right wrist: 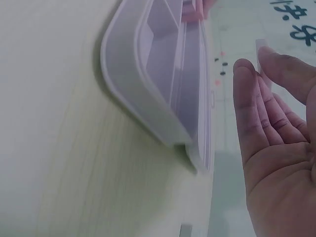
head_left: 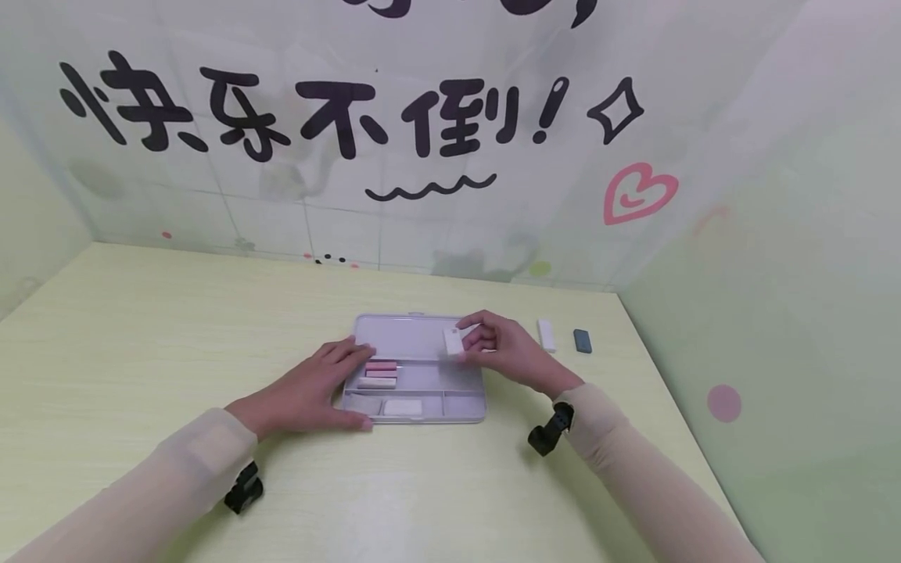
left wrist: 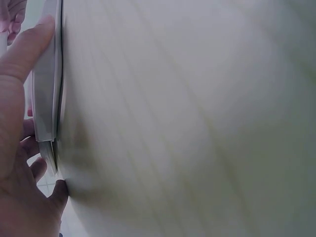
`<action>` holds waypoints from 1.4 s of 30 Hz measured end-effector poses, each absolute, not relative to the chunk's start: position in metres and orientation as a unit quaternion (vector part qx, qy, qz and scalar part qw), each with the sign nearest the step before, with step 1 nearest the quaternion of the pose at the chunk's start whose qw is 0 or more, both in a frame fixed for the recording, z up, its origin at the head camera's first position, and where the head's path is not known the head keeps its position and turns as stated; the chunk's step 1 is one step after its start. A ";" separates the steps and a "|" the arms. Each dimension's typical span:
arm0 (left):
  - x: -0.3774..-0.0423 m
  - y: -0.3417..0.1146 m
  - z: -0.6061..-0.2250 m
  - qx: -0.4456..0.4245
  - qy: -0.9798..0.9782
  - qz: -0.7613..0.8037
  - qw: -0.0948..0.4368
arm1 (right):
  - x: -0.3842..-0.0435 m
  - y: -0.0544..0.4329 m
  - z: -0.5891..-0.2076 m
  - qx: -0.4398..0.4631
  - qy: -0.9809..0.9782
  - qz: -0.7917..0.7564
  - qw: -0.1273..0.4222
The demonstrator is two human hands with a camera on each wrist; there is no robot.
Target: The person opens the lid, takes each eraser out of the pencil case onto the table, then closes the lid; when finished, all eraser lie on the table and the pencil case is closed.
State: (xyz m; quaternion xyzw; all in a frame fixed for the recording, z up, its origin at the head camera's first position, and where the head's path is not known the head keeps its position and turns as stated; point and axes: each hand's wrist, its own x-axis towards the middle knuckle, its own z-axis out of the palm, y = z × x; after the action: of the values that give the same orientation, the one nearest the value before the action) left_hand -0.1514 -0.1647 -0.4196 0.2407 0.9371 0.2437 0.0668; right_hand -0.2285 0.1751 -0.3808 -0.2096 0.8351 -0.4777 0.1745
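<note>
An open, pale lilac pencil case [head_left: 422,378] lies on the table, its lid [head_left: 397,332] folded back flat. My left hand [head_left: 310,389] holds the case's left end, thumb along the front edge and fingers reaching over the lid's side. In the left wrist view the thumb [left wrist: 32,47] rests on the case wall. Above the lid's right part, my right hand [head_left: 508,349] pinches a small white block [head_left: 453,342], eraser-like with a dark mark, between thumb and fingers. Several pink and white sticks [head_left: 381,374] lie in the middle tray; a white block [head_left: 403,407] sits in a front compartment.
Right of the case, a white bar [head_left: 546,335] and a dark blue-grey block [head_left: 582,341] lie on the table [head_left: 176,328]. A wall with black lettering [head_left: 345,117] closes off the back, and another wall [head_left: 774,328] bounds the right side.
</note>
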 end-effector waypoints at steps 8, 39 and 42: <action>-0.152 -0.165 -0.420 0.243 0.937 0.244 0.065 | -0.237 0.225 -0.384 -0.161 0.835 -0.501 0.158; -0.154 -0.164 -0.422 0.236 0.939 0.240 0.078 | -0.248 0.396 -0.400 -0.034 0.925 -0.371 0.074; -0.155 -0.165 -0.424 0.234 0.939 0.240 0.078 | -0.248 0.403 -0.401 -0.023 0.926 -0.367 0.083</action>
State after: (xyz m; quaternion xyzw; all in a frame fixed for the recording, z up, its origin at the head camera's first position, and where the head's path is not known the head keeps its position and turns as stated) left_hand -0.1550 -0.1647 -0.4237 0.2336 0.9391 0.2397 0.0782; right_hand -0.2475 0.4030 -0.4006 -0.0230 0.9264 -0.3666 0.0827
